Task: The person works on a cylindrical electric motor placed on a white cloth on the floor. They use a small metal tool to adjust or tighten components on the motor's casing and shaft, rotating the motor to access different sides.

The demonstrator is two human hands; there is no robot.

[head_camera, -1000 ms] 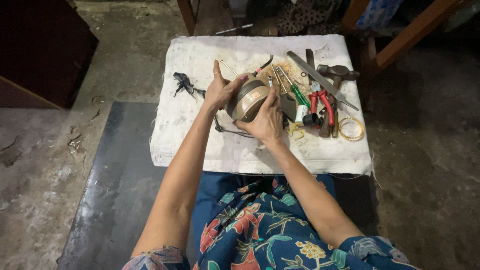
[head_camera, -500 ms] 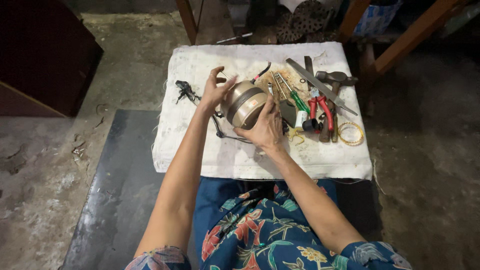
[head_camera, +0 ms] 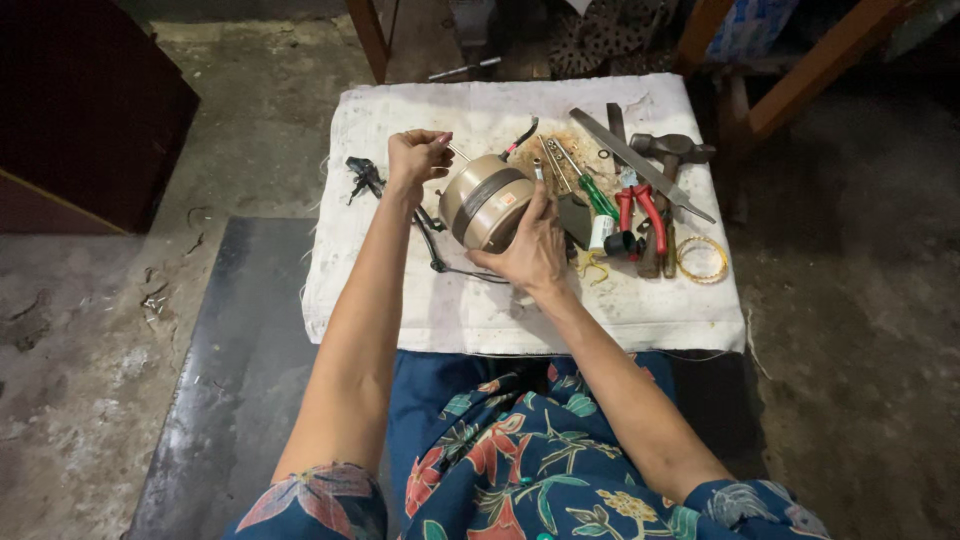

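Observation:
A round tan metal motor point(head_camera: 487, 198) with a dark band lies tilted on its side on a white cloth point(head_camera: 400, 290). My right hand point(head_camera: 527, 250) grips the motor from the near side. My left hand point(head_camera: 415, 155) is closed on the thin metal shaft point(head_camera: 458, 153) that sticks out of the motor's left end. A black cable point(head_camera: 438, 255) runs from the motor across the cloth toward a black plug point(head_camera: 362, 175) at the left.
Right of the motor lie a green-handled screwdriver point(head_camera: 597, 195), red-handled pliers point(head_camera: 645, 210), a long flat file point(head_camera: 640, 165), a hammer point(head_camera: 672, 148) and a yellow ring point(head_camera: 701, 259). Wooden furniture legs point(head_camera: 370, 35) stand behind. A dark mat point(head_camera: 230, 380) lies at the near left.
My left hand went from lying open against the motor to pinching its shaft. The motor has tipped so its shaft end points left, with my right hand still on it.

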